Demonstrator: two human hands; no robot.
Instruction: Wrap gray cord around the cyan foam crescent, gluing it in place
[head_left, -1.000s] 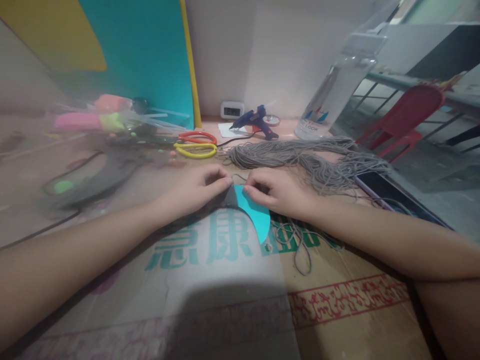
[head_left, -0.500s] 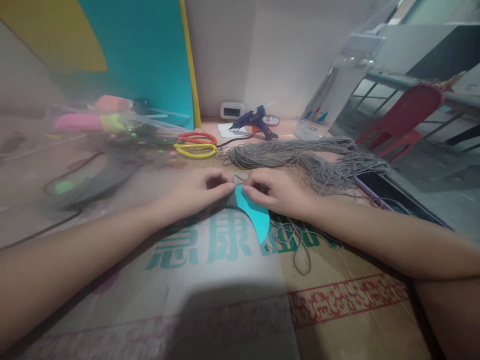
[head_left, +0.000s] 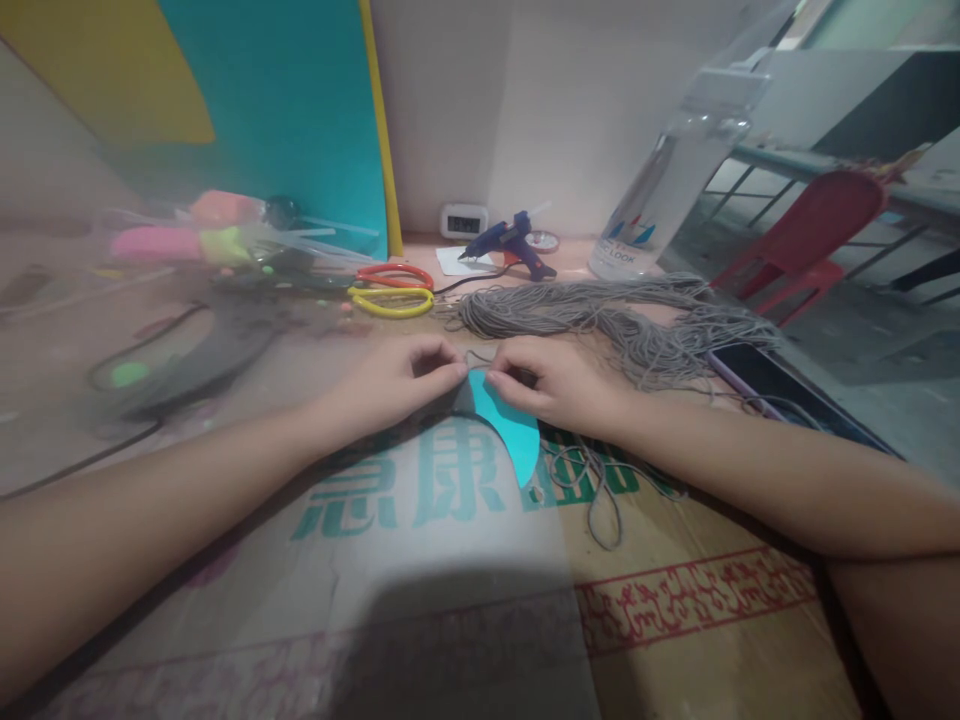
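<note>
A curved turquoise piece, pointed at its lower end, hangs or lies between my hands over the cardboard. My right hand is closed at its upper right edge, thumb and forefinger pinching it. At its upper left corner, my left hand is closed in a pinch on a thin grey cord. A short bend of this cord shows between the two hands. The fingertips partly hide where cord and piece meet. Loose cord loops lie below my right hand.
Behind my hands lie a grey cord bundle, scissors with red and yellow handles, and a blue glue gun. A clear bottle, a small digital clock and a phone stand or lie around. Printed cardboard covers the table.
My left fingertips have shifted very slightly left, away from the turquoise piece's corner. Otherwise nothing has visibly moved.
</note>
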